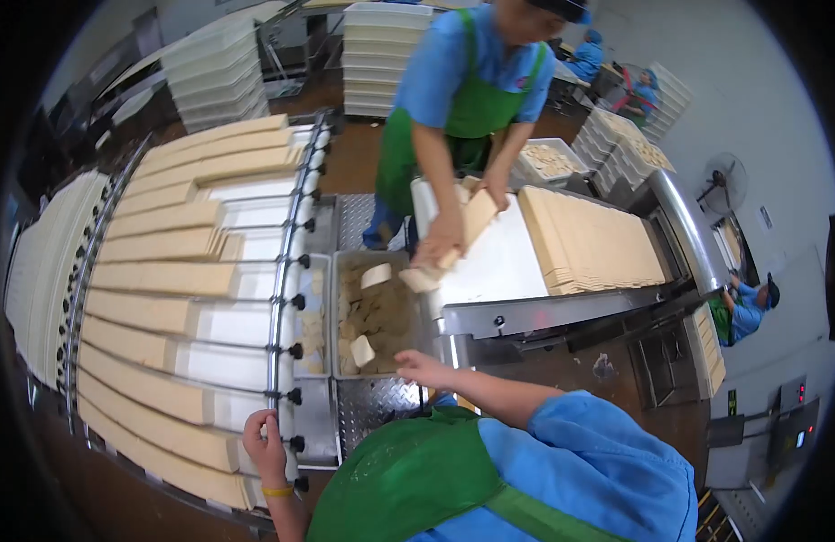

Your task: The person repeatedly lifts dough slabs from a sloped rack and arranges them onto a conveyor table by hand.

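Observation:
My left hand [264, 444], a yellow band at the wrist, is at the near end of the metal rail [280, 298], its fingers loosely bent and holding nothing visible. Beside it, long rows of pale, thin dough slices [151, 387] lie between dividing rods on a white belt [228, 321]. My right hand [426, 369] hangs in the air near the right edge of a steel bin [343, 369], fingers partly stretched out and nothing in them. A few pale pieces [376, 275] lie in the bin's powdery contents.
Across from me, a co-worker [467, 99] in a green apron grips a stack of pale slices [476, 221] over a second belt [489, 271]. More overlapping slices [593, 239] lie there. White trays [214, 77] are stacked behind; a fan [723, 181] stands right.

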